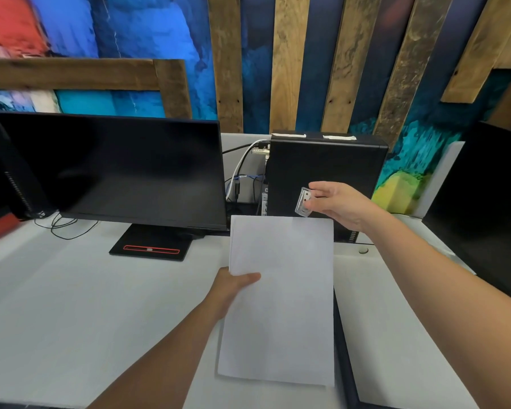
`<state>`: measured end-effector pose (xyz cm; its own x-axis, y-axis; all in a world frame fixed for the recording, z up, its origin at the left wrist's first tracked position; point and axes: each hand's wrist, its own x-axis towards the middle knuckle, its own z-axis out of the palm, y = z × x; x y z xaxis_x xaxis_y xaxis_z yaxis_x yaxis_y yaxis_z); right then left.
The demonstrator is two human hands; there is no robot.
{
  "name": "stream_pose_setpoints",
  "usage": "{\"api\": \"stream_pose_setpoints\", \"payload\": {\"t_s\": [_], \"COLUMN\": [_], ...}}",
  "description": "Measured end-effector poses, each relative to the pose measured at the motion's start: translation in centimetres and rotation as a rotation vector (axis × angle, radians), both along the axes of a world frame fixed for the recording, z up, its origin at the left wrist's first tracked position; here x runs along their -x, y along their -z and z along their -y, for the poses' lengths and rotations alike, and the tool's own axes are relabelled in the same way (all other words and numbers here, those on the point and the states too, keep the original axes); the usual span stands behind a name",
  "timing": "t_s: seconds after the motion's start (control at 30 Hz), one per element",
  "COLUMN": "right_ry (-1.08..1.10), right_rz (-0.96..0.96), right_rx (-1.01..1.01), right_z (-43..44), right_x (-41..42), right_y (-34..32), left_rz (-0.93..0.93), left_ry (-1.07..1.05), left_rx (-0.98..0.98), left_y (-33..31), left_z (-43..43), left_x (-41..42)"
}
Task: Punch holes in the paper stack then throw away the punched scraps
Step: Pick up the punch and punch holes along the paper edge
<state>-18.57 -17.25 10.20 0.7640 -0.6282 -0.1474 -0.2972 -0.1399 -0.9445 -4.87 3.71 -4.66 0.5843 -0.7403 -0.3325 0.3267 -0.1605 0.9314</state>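
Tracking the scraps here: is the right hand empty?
No, the right hand pinches a small clear plastic tray between thumb and fingers.

White paper stack (281, 299) held lengthwise; clear tray (303, 202) with white bits just beyond its far-right corner.

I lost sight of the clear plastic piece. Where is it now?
Head view, right of centre: the clear plastic piece is pinched in the right hand, above the top right corner of the paper stack, in front of the black computer tower.
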Motion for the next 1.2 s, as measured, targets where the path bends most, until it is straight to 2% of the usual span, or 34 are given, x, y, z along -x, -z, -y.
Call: {"api": "stream_pose_setpoints", "payload": {"t_s": [0.3,0.53,1.2], "right_ry": [-0.123,-0.227,-0.356], "right_rz": [-0.162,-0.204,-0.175], "right_rx": [0.147,0.194,0.177], "right_z": [0.6,0.1,-4.1], "right_x": [-1.8,-3.2,-9.2], "right_y": [-0.5,-0.4,-0.5], "left_rz": [-0.003,-0.018,-0.048], "left_ry": [0.013,0.02,0.012], "left_rx": [-0.014,-0.003,0.012], "left_y": [0.1,0.2,0.0], "left_z": [0.1,0.4,1.0], "left_x": [-0.2,-0.2,-0.3]}}
